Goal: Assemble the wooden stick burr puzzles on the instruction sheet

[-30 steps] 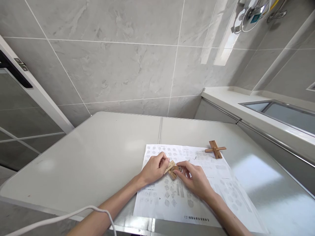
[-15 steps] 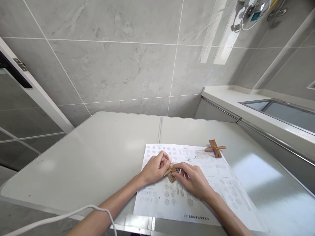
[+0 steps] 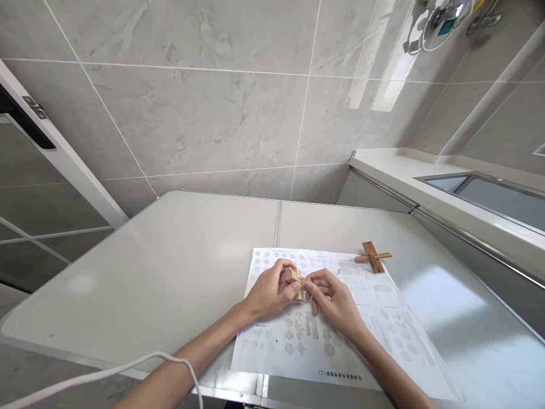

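Observation:
Between my two hands is a small light-wood interlocking puzzle (image 3: 294, 276) of several notched pieces, held over a printed sheet (image 3: 293, 352). My left hand (image 3: 269, 291) is closed around its left side, thumb in front. From the right, my right hand (image 3: 333, 295) pinches the puzzle's right end between thumb and fingers. The fingers partly hide how the pieces fit together. Small line drawings of puzzle shapes cover the sheet. Two crossed darker wooden pieces (image 3: 373, 257) lie at the sheet's far right corner.
The sheet lies on a pale folding table (image 3: 170, 272) with a seam down its middle. A white cable (image 3: 106, 375) runs across my left forearm. Behind stands a grey tiled wall (image 3: 191, 119); a white counter (image 3: 383, 165) is at the right, a door frame (image 3: 63, 147) at the left.
The puzzle has been lifted slightly and turned, so a pale block end now shows between my hands. My right hand has shifted a little upward. The crossed pieces stay put.

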The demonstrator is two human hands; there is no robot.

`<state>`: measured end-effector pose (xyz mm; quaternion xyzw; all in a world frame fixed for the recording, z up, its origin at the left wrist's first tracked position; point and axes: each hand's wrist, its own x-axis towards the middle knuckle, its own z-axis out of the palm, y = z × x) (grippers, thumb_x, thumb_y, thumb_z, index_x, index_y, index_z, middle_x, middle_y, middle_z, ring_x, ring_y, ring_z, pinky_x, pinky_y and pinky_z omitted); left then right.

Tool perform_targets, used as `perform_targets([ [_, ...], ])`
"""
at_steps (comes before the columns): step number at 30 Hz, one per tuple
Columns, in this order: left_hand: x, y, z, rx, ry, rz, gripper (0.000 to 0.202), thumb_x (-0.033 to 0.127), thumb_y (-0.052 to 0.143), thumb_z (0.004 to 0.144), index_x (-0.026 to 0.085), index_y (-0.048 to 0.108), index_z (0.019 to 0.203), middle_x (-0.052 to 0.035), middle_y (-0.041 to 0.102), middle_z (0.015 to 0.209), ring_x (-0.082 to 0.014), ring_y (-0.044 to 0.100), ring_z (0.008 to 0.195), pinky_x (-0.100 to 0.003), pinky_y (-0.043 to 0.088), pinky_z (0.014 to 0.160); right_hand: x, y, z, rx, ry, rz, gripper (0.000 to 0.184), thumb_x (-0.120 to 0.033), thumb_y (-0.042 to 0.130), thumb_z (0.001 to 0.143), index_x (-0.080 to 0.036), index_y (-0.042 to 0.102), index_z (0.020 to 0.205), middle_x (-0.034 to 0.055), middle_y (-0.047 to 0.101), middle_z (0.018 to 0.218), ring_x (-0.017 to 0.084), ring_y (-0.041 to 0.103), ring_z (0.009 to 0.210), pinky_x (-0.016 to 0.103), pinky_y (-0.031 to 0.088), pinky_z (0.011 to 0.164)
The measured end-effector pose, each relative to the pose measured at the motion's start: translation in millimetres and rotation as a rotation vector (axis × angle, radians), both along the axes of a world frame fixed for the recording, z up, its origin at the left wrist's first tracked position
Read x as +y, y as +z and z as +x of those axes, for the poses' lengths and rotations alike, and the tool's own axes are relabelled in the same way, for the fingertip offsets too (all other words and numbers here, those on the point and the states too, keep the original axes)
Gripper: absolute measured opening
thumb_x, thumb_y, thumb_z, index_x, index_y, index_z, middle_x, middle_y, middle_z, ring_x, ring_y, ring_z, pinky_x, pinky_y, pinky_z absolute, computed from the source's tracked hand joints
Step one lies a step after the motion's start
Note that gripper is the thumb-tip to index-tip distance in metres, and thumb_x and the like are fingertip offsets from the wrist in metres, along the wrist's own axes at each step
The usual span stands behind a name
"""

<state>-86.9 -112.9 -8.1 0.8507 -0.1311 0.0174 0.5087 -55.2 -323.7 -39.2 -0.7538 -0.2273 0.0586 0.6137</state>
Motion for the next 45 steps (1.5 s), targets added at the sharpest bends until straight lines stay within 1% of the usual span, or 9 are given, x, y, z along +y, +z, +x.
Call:
perform_targets([
  [4, -0.8, 3.0, 0.6, -0.047, -0.010, 0.021, 0.055, 0.048, 0.082, 0.084, 0.025, 0.060, 0.129, -0.0024, 0.064, 0.103, -0.0202, 0.055, 0.084, -0.034, 0.048, 0.079, -0.7, 3.8, 2.6, 0.089, -0.022, 0.077, 0.041, -0.064, 0.062, 0.104, -0.023, 0.063, 0.102, 0.0004, 0.071, 0.073, 0.015, 0.060, 0.049, 0.028, 0.051, 0.050],
  [10, -1.9, 5.7, 2.3, -0.053, -0.056, 0.031, 0.056, 0.053, 0.086, 0.085, 0.027, 0.066, 0.130, -0.0071, 0.065, 0.122, -0.0240, 0.063, 0.099, -0.036, 0.052, 0.086, -1.3, 9.0, 0.1, 0.139, 0.011, 0.117, 0.041, -0.064, 0.066, 0.102, -0.023, 0.065, 0.104, 0.0006, 0.071, 0.077, 0.014, 0.060, 0.051, 0.028, 0.049, 0.052],
  [14, -2.2, 6.4, 0.9, -0.015, -0.057, 0.040, 0.055, 0.052, 0.086, 0.085, 0.027, 0.066, 0.130, -0.0068, 0.069, 0.120, -0.0249, 0.066, 0.098, -0.036, 0.053, 0.084, -1.4, 8.6, 0.4, 0.141, 0.013, 0.125, 0.043, -0.066, 0.067, 0.100, -0.023, 0.065, 0.102, 0.0008, 0.070, 0.076, 0.015, 0.059, 0.052, 0.030, 0.049, 0.053],
  [21, -1.9, 3.4, -0.3, 0.071, -0.047, 0.005, 0.060, 0.051, 0.086, 0.085, 0.027, 0.062, 0.135, -0.0026, 0.074, 0.101, -0.0199, 0.062, 0.080, -0.032, 0.050, 0.071, -1.0, 7.4, 1.4, 0.147, 0.016, 0.124, 0.044, -0.068, 0.063, 0.102, -0.024, 0.063, 0.105, 0.0006, 0.069, 0.078, 0.015, 0.057, 0.051, 0.030, 0.048, 0.053],
  [26, -1.2, 1.3, 1.8, 0.071, -0.065, -0.124, 0.053, 0.043, 0.081, 0.092, 0.025, 0.058, 0.135, -0.0069, 0.074, 0.116, -0.0227, 0.068, 0.096, -0.038, 0.055, 0.087, -1.2, 4.1, 5.2, 0.161, -0.014, 0.100, 0.051, -0.071, 0.045, 0.108, -0.023, 0.060, 0.116, 0.0000, 0.069, 0.076, 0.016, 0.058, 0.049, 0.030, 0.047, 0.052],
  [30, -2.4, 1.8, 2.6, 0.061, -0.098, -0.247, 0.050, 0.038, 0.077, 0.095, 0.025, 0.053, 0.137, -0.0102, 0.071, 0.130, -0.0250, 0.069, 0.114, -0.042, 0.053, 0.102, 0.2, 4.1, 4.8, 0.150, 0.022, 0.047, 0.049, -0.068, 0.051, 0.106, -0.022, 0.062, 0.121, -0.0029, 0.067, 0.069, 0.016, 0.059, 0.049, 0.029, 0.047, 0.054],
  [34, -2.7, 3.7, 2.3, 0.078, -0.136, -0.315, 0.053, 0.040, 0.080, 0.095, 0.025, 0.052, 0.138, -0.0121, 0.069, 0.133, -0.0266, 0.069, 0.117, -0.043, 0.053, 0.104, 2.2, 5.7, 1.9, 0.119, 0.082, 0.003, 0.044, -0.065, 0.050, 0.108, -0.023, 0.065, 0.112, -0.0056, 0.061, 0.058, 0.018, 0.061, 0.052, 0.030, 0.049, 0.058],
  [41, -1.9, 4.8, 2.5, 0.081, -0.161, -0.335, 0.054, 0.048, 0.081, 0.094, 0.025, 0.054, 0.135, -0.0112, 0.069, 0.129, -0.0274, 0.067, 0.116, -0.044, 0.051, 0.105, 1.4, 2.7, 3.6, 0.083, 0.112, -0.033, 0.045, -0.065, 0.044, 0.110, -0.025, 0.061, 0.103, -0.0058, 0.060, 0.057, 0.018, 0.056, 0.051, 0.030, 0.045, 0.059],
  [45, -0.6, 6.1, 1.6, 0.063, -0.158, -0.312, 0.050, 0.048, 0.079, 0.096, 0.025, 0.056, 0.134, -0.0109, 0.068, 0.126, -0.0267, 0.066, 0.112, -0.043, 0.051, 0.103, 1.2, 2.9, 3.7, 0.099, 0.140, -0.016, 0.048, -0.066, 0.042, 0.111, -0.026, 0.057, 0.088, -0.0059, 0.056, 0.057, 0.017, 0.051, 0.051, 0.030, 0.043, 0.059],
])
